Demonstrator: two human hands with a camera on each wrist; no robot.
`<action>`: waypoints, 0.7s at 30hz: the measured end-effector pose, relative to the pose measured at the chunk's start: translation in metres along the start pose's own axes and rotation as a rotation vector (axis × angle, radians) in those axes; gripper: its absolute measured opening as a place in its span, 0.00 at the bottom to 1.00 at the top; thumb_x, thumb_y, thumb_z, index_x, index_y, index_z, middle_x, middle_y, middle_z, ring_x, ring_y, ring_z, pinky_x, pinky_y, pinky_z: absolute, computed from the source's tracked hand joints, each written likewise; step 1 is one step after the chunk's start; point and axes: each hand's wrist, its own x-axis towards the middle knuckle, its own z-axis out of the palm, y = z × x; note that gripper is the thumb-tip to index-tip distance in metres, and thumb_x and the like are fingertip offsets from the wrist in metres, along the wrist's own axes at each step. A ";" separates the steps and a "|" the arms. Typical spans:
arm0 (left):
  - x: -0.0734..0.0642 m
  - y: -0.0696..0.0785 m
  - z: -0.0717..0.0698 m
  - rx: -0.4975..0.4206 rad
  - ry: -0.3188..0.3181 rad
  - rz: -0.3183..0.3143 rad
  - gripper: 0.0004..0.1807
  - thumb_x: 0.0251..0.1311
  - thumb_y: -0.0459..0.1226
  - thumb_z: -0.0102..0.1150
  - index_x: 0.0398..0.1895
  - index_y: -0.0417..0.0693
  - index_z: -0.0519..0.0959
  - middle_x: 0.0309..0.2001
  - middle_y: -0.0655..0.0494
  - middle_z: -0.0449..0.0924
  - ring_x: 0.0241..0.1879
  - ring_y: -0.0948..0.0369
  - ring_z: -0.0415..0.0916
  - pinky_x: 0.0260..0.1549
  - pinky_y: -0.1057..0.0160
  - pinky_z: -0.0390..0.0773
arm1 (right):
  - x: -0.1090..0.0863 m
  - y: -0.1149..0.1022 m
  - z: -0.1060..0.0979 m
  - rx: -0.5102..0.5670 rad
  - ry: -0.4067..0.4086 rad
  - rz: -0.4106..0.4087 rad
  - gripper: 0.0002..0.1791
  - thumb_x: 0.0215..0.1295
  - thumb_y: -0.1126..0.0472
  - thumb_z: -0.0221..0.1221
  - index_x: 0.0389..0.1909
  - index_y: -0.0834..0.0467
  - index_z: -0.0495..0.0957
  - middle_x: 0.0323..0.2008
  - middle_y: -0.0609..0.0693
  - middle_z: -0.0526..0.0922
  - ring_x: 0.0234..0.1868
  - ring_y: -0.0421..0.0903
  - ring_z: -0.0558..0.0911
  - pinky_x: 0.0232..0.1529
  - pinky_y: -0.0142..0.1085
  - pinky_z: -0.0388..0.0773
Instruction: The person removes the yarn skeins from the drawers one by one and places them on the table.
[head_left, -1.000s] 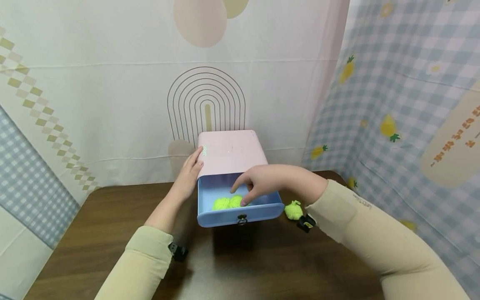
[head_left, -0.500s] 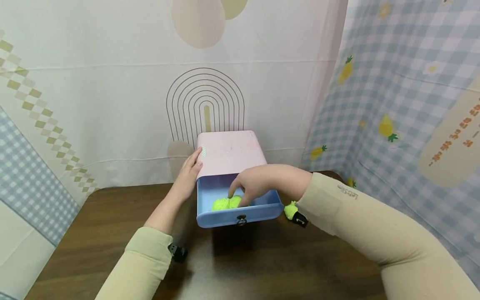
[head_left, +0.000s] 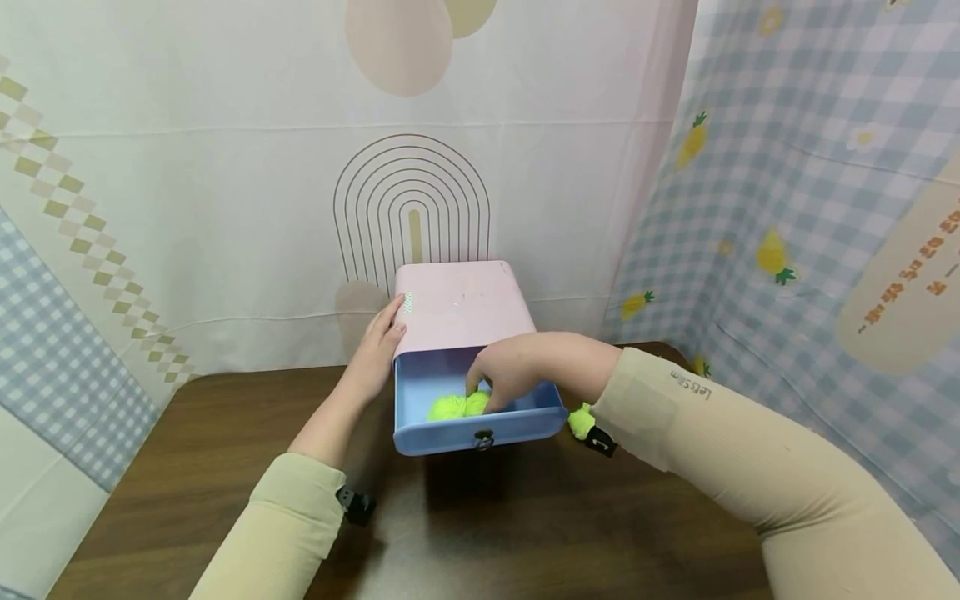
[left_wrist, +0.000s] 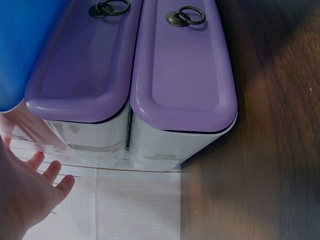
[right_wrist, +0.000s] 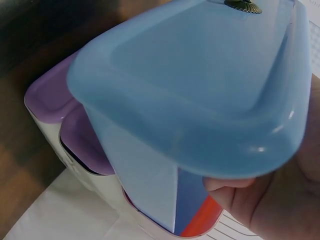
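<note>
A small cabinet with a pale pink top (head_left: pixel 461 304) has its blue top drawer (head_left: pixel 438 437) pulled out. Inside lie two neon yellow-green balls of yarn side by side, a left ball (head_left: pixel 447 407) and a right ball (head_left: pixel 476 403). My right hand (head_left: pixel 513 367) reaches down into the drawer from the right, index finger behind the right ball and thumb in front, pinching it. In the right wrist view the drawer front hides most of its fingers. My left hand (head_left: pixel 372 354) rests against the cabinet's left side, fingers stretched along its upper edge.
Two purple drawers (left_wrist: pixel 185 75) with ring pulls sit below the blue one. Another yellow-green yarn ball (head_left: pixel 581 420) lies right of the drawer on the dark wooden table (head_left: pixel 225 433). A printed cloth (head_left: pixel 247 208) hangs behind, a checked one (head_left: pixel 795 167) at the right.
My right hand has lowered deeper into the drawer and closed on the right yarn ball. Both balls have shifted slightly right over the last half second. My left hand stays on the cabinet.
</note>
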 end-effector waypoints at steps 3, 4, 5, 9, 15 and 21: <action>0.000 -0.001 0.001 -0.004 -0.003 -0.004 0.32 0.75 0.53 0.35 0.80 0.61 0.51 0.78 0.45 0.46 0.76 0.44 0.43 0.67 0.34 0.47 | 0.000 0.001 0.001 -0.003 0.015 -0.012 0.19 0.65 0.54 0.65 0.56 0.51 0.83 0.47 0.41 0.84 0.45 0.39 0.79 0.53 0.37 0.75; 0.000 -0.001 0.001 -0.005 -0.003 -0.005 0.32 0.75 0.53 0.35 0.80 0.61 0.51 0.78 0.46 0.46 0.76 0.44 0.43 0.67 0.33 0.47 | 0.000 0.002 0.001 -0.002 0.020 -0.019 0.19 0.65 0.54 0.65 0.56 0.51 0.83 0.46 0.41 0.84 0.44 0.39 0.79 0.51 0.37 0.76; 0.000 -0.001 0.001 -0.007 -0.004 -0.005 0.32 0.75 0.53 0.35 0.80 0.61 0.51 0.78 0.46 0.46 0.76 0.44 0.43 0.67 0.33 0.47 | -0.001 0.003 0.001 -0.004 0.025 -0.023 0.18 0.65 0.54 0.65 0.55 0.51 0.83 0.44 0.40 0.84 0.42 0.38 0.78 0.50 0.36 0.76; 0.000 -0.001 0.001 -0.002 -0.003 -0.001 0.32 0.75 0.53 0.35 0.80 0.60 0.51 0.78 0.46 0.46 0.76 0.44 0.42 0.67 0.33 0.47 | -0.005 0.006 -0.004 0.005 0.043 -0.034 0.18 0.63 0.52 0.67 0.53 0.50 0.84 0.39 0.40 0.82 0.38 0.39 0.77 0.45 0.35 0.76; 0.000 -0.001 0.001 -0.003 0.000 -0.004 0.33 0.75 0.53 0.35 0.80 0.60 0.51 0.78 0.45 0.46 0.76 0.44 0.42 0.67 0.34 0.47 | -0.011 0.012 -0.013 0.037 0.067 -0.050 0.20 0.60 0.51 0.69 0.53 0.51 0.84 0.33 0.41 0.80 0.33 0.40 0.74 0.38 0.35 0.73; 0.000 -0.001 0.001 -0.002 -0.007 -0.012 0.33 0.75 0.54 0.34 0.80 0.61 0.50 0.78 0.45 0.45 0.76 0.43 0.41 0.67 0.33 0.46 | -0.017 0.018 -0.016 0.051 0.077 -0.046 0.19 0.60 0.50 0.69 0.52 0.49 0.84 0.31 0.41 0.79 0.31 0.39 0.73 0.35 0.35 0.72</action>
